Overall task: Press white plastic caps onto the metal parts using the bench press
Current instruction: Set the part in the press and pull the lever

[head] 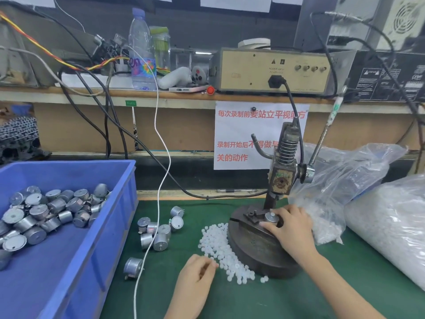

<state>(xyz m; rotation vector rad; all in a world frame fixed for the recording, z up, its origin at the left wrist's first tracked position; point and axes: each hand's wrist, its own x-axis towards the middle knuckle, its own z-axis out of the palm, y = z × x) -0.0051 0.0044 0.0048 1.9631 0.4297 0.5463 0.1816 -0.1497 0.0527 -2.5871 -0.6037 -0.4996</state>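
The bench press (283,171) stands on a round dark base (253,247) on the green mat. My right hand (291,226) grips a round metal part (271,218) that sits on the base fixture under the ram; a white cap (272,214) is on top of it. A pile of white plastic caps (220,247) lies left of the base. My left hand (197,271) rests at the pile's near edge, fingers curled and pinching at a cap. Several loose metal parts (158,231) lie on the mat.
A blue bin (110,229) with several metal parts stands at the left. Clear bags of caps (391,222) lie at the right. A white cable (158,203) hangs across the mat. The press lever (322,139) slants up to the right. Shelf above holds bottles and a power unit (271,70).
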